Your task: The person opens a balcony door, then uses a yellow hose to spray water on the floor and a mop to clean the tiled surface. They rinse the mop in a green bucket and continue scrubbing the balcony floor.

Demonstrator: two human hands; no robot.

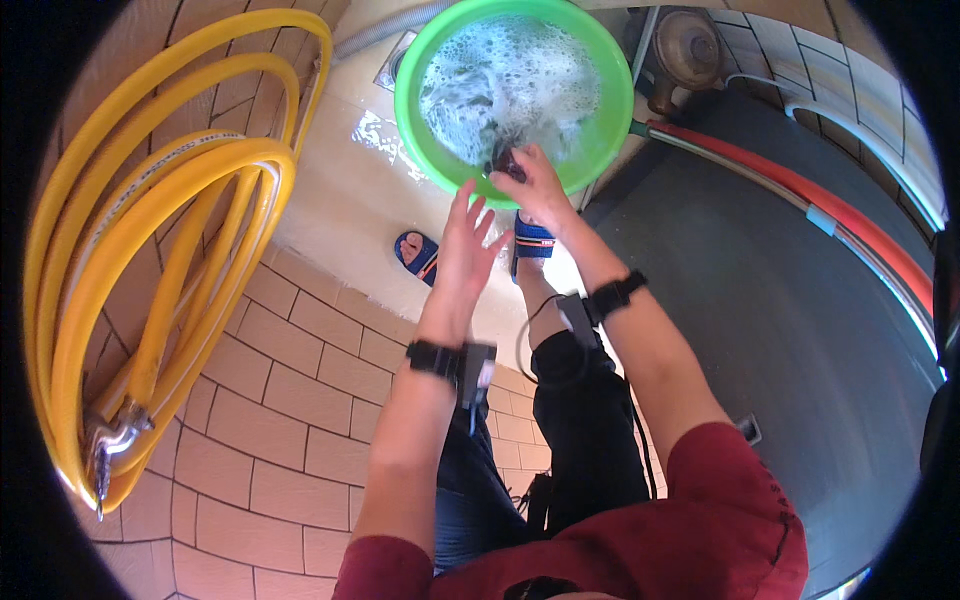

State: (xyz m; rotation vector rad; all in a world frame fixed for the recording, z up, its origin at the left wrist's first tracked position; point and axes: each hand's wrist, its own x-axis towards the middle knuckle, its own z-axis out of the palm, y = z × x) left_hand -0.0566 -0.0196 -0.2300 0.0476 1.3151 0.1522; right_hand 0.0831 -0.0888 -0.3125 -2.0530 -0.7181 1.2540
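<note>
A round green plastic basin (pixel 624 90) holds water covered with white suds (pixel 525 71). Over its near rim, my right hand (pixel 536 184) grips a dark, wet item (pixel 511 163), which looks like cloth. Part of that item trails toward the suds, and motion blur hides its shape. My left hand (pixel 469 244) hangs just short of the basin's near rim, its fingers spread and nothing in them. Both wrists wear black straps with small devices.
Coiled yellow hose (pixel 161 195) hangs around a metal tap (pixel 116 439) on the left. A drain (pixel 395 61) and grey corrugated pipe (pixel 390 28) lie beside the basin. At right are a dark grey panel (pixel 750 300), a red-and-metal pole (pixel 787 187) and a brown pot-like object (pixel 686 49). Blue slippers (pixel 534 241) are below.
</note>
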